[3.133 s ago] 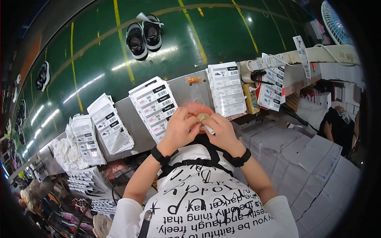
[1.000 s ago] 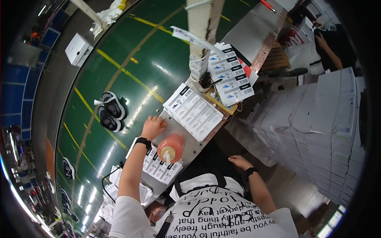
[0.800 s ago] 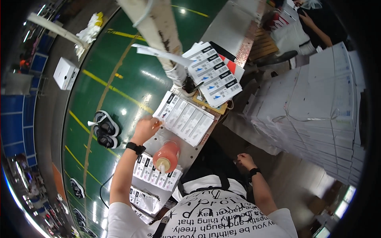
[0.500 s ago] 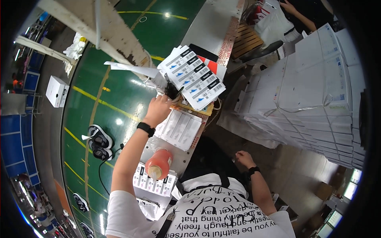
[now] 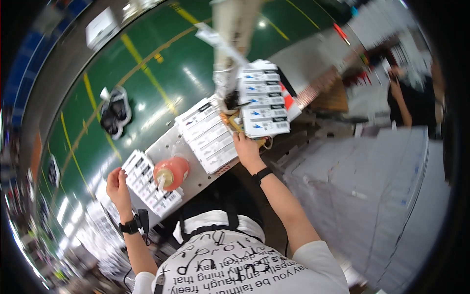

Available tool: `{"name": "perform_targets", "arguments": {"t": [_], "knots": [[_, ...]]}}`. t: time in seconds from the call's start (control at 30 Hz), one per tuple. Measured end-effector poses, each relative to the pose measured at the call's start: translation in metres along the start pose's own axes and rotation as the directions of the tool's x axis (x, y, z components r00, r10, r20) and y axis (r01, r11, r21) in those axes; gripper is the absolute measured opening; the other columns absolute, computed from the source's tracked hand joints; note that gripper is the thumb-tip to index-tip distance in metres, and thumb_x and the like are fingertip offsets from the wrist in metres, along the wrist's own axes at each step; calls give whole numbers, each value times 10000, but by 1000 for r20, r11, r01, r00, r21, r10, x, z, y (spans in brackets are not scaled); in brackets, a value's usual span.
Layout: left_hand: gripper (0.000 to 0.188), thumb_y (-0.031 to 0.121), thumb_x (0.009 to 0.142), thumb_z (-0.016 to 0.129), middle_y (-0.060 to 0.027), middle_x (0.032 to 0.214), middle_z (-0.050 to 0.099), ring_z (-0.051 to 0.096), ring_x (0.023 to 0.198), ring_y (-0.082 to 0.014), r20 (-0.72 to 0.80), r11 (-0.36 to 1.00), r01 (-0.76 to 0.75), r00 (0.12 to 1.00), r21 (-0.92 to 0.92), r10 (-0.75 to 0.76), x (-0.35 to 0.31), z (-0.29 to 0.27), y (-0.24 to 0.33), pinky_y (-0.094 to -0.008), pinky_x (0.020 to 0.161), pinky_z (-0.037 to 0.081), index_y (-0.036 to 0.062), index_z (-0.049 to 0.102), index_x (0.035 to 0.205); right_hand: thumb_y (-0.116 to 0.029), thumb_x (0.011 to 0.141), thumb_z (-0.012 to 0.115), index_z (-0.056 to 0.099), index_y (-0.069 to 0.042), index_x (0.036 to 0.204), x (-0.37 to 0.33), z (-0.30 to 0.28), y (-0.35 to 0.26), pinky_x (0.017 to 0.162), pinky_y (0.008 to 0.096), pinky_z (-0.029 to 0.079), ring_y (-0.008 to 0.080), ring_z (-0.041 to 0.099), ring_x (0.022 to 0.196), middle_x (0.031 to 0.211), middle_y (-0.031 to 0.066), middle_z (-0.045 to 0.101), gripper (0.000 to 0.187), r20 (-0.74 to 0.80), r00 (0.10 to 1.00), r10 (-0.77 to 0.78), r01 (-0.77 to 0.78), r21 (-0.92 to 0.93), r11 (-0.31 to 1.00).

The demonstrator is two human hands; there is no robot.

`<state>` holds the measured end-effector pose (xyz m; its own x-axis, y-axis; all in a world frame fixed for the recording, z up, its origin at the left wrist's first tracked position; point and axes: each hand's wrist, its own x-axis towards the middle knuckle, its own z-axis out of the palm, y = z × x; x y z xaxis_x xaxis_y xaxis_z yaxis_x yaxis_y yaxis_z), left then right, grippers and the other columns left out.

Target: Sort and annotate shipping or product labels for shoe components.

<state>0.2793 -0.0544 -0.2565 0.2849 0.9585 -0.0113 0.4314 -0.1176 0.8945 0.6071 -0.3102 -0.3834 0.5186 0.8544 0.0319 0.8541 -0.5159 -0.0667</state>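
Observation:
My right hand (image 5: 248, 151) reaches to the yellow board (image 5: 235, 122), its fingers bent together by the right edge of a stack of white label sheets (image 5: 208, 134). What those fingers grip, if anything, is hidden. Just above them lies a fanned pile of label sheets (image 5: 264, 100) with black and blue print. Off to the left, my left hand (image 5: 117, 185) is raised beside another pile of label sheets (image 5: 142, 169); its fingers are loosely bent and apart, with nothing seen in them. A pink pump bottle (image 5: 172, 172) stands on that pile's right side.
A pale metal post (image 5: 230, 54) rises behind the board. Dark shoes (image 5: 115, 112) lie on the green surface (image 5: 147, 93). White cartons (image 5: 362, 171) are stacked at the right, and a person (image 5: 411, 98) is at the far right.
My view has turned. My left hand has left the board and moved to the lower left. My right hand has come up from beside my body to the board.

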Motion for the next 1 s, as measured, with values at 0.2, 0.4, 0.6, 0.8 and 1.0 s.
{"name": "perform_targets", "arguments": {"t": [0.2,0.4,0.6,0.8,1.0], "knots": [[142,76,909,586,-37,860,637,603,736,-99,-280,926,377,892,28,-354,-178,-36,-59,-233,696,484,-17,634,1005,-91,867,532,558,-83,960,25,13,-6,502,328,566,200,680,640,930,80,540,97,255,960,-116,184,-261,948],[156,103,900,595,-44,859,664,642,690,-113,-409,725,627,605,-285,-683,-287,-11,-107,-231,617,498,3,634,1014,-166,850,591,496,-8,927,14,9,24,580,411,554,307,678,658,736,130,653,200,282,921,-268,325,-177,929],[181,167,920,556,-37,885,666,651,691,-120,-256,337,622,218,-707,-942,-360,-32,-192,-222,563,482,53,614,1047,-293,845,489,620,63,738,-10,-74,-45,707,523,503,468,627,746,741,298,622,394,634,754,-174,270,-56,961],[175,178,875,572,-57,764,650,648,647,-157,-410,331,678,48,-656,-911,-403,-84,-329,-279,528,481,55,623,987,-270,866,466,607,21,710,-42,-126,-135,635,539,465,471,593,700,711,287,589,360,722,573,-387,450,117,886],[321,156,789,621,-168,1009,632,589,971,-357,-874,515,841,116,-167,-473,-356,-164,-397,-436,856,476,68,628,1098,-186,902,503,503,20,692,-71,-160,-247,503,487,384,441,541,571,591,247,520,295,739,448,-504,523,241,818]]}}
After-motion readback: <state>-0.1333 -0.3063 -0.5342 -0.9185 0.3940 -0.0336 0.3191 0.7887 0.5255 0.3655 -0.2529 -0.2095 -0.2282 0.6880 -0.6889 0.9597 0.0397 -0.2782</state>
